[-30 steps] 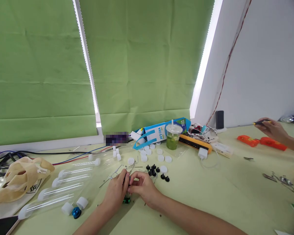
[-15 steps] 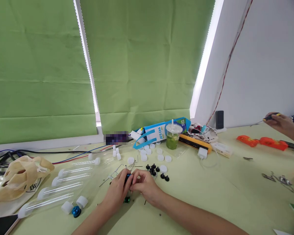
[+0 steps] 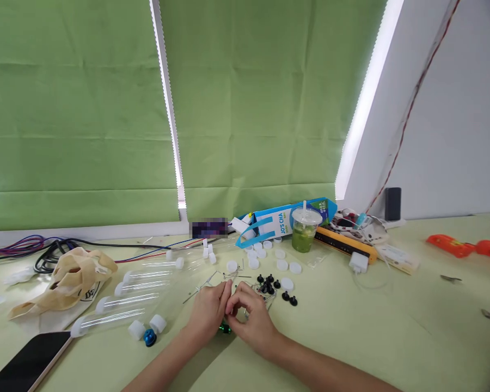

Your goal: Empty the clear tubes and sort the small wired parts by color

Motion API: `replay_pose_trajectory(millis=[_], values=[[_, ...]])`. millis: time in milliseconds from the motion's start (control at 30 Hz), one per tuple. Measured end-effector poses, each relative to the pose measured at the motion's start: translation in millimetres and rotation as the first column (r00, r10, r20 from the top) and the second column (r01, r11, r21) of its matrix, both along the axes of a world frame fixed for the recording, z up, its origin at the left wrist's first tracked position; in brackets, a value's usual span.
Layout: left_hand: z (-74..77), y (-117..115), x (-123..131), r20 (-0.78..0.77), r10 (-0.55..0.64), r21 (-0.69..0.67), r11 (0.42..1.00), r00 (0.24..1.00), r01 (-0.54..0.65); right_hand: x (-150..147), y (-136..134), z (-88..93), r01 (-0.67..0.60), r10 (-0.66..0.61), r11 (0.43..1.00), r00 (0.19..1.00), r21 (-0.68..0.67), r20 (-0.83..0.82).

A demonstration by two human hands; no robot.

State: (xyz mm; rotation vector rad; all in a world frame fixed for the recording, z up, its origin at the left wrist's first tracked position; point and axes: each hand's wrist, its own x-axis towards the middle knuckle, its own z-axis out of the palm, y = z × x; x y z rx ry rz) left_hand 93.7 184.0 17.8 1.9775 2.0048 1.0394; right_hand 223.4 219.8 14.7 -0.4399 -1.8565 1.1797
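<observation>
Left hand [image 3: 207, 311] and right hand [image 3: 253, 320] sit fingertip to fingertip, the right thumb and forefinger curled almost into a ring; whatever they may be pinching is hidden, so no telling! Just below them peeks a shiny green piece [image 3: 225, 328], metallic by its glint, though whether it's held or resting on the tabletop [image 3: 351, 337] can't be made out.

Danger here: fingers this crowded block the view, and a small part could slip out and vanish among the thin silvery rods [image 3: 204, 284] or the black knobs [image 3: 264, 288], squat heads on slim stems. One careless swing of the left forearm might send the glossy blue knob [image 3: 149, 337] rolling, or disturb those smooth, clear tubes [image 3: 142, 286] with white ends. Farther back, a long right-hand reach could tip the thin-walled plastic cup [image 3: 304, 237] of green drink, past smooth white caps [image 3: 295, 267].
</observation>
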Motion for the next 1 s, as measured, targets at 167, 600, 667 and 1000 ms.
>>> replay_pose_trajectory(millis=[167, 600, 667, 1000], values=[[5.3, -4, 1, 0.066, -0.107, 0.071, 0.992, 0.992, 0.102, -3, 12, -7.9, -0.175, 0.126, 0.903, 0.981, -0.393, -0.147], [2.7, 4, -3, 0.143, 0.034, -0.021, 0.999, 0.989, -0.032, 0, 6, -2.1, -0.091, 0.09, 0.994, 0.996, -0.064, -0.011], [4.4, 1, -2, 0.106, 0.018, 0.003, 1.0, 0.994, -0.018, -2, 10, -5.2, -0.143, 0.129, 0.97, 0.988, -0.198, -0.085], [5.5, 0, -1, -0.181, 0.07, 0.074, 0.996, 0.981, -0.057, -4, 11, -3.0, -0.193, 0.148, 0.893, 0.979, -0.405, -0.14]])
